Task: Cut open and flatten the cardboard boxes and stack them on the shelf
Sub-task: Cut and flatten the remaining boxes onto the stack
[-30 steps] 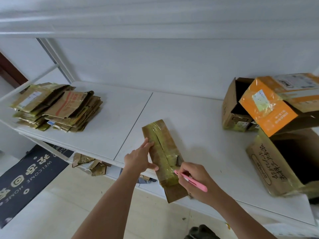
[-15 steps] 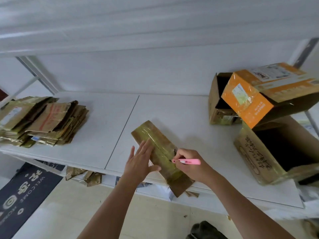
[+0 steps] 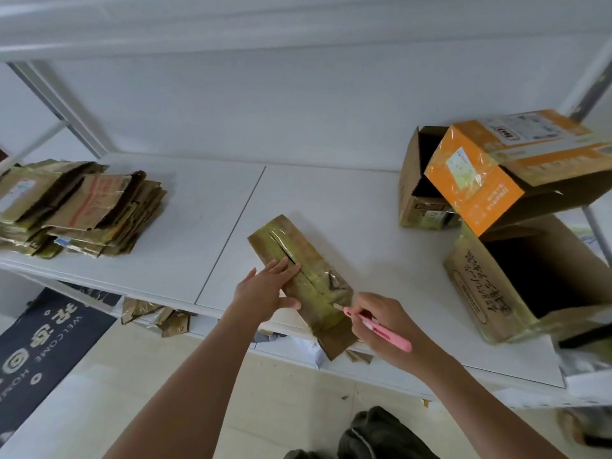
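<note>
A person is standing at a white shelf (image 3: 205, 226), looking down at both bare hands. In the middle of the view, a long, narrow cardboard box (image 3: 298, 276) wrapped in yellowish tape is lying flat on the shelf, angled from 11 o'clock to 5 o'clock, with its near end hanging over the shelf's front edge. A slit is running along its top face.

The left hand (image 3: 265, 289) is resting on the box's left side, fingers straight and together and pressing down, thumb spread toward the box's middle. The right hand (image 3: 381, 323), at 4 o'clock from the box's centre, is gripping a pink utility knife (image 3: 377, 329) like a pen, fingers curled round the handle. The knife tip is pointing toward 10 o'clock, touching the taped top face near the box's near end.

At 9 o'clock, far left on the shelf, a stack of flattened cardboard (image 3: 76, 207) is lying well apart from the box. At 2 o'clock, an orange box (image 3: 490, 173) is leaning tilted over a small open brown box (image 3: 417, 193) behind it and a large open brown box (image 3: 516, 283) with handwritten characters on its side at 3 o'clock.

Below the shelf at 8 o'clock, a dark welcome mat (image 3: 43, 339) is lying on the pale floor, and cardboard scraps (image 3: 155, 316) are sitting on a lower level.
</note>
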Available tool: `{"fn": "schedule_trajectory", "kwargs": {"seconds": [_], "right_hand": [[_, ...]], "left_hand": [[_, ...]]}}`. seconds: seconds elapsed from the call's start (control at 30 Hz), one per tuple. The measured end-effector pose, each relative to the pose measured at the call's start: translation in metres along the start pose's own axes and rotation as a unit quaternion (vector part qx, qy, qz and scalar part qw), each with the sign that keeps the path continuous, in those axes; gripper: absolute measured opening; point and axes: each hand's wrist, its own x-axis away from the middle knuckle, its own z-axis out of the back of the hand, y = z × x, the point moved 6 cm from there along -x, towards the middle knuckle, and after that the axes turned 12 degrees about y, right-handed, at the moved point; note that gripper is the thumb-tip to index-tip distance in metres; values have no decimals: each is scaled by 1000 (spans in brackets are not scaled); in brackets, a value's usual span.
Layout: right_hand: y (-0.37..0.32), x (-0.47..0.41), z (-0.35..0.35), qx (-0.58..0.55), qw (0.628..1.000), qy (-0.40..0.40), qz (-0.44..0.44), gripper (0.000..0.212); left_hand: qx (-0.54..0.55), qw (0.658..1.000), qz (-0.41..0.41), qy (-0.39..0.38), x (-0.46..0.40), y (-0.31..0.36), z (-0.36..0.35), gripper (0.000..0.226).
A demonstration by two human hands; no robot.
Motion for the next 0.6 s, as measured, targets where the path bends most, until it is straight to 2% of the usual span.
{"fn": "schedule_trajectory", "kwargs": {"seconds": [0.07, 0.17, 0.27, 0.43, 0.53, 0.6], "right_hand": [[2, 3, 9, -44, 999, 7, -25, 18], [10, 7, 28, -127, 982, 110, -90, 26], [26, 13, 28, -150, 961, 180, -146, 14], [50, 15, 12, -219, 908, 275, -226, 3], [65, 15, 11, -280, 867, 309, -274, 4], [70, 14, 13, -296, 857, 313, -282, 4]], "left_hand": [[5, 1000, 3, 6, 2, 1, 1, 82], [-9, 1000, 10, 20, 5, 8, 3, 83], [-45, 998, 27, 38, 4, 28, 2, 82], [-139, 983, 79, 88, 2, 78, -9, 84], [-152, 978, 61, 129, -3, 85, 0, 82], [-160, 975, 34, 150, -8, 80, 3, 82]]}}
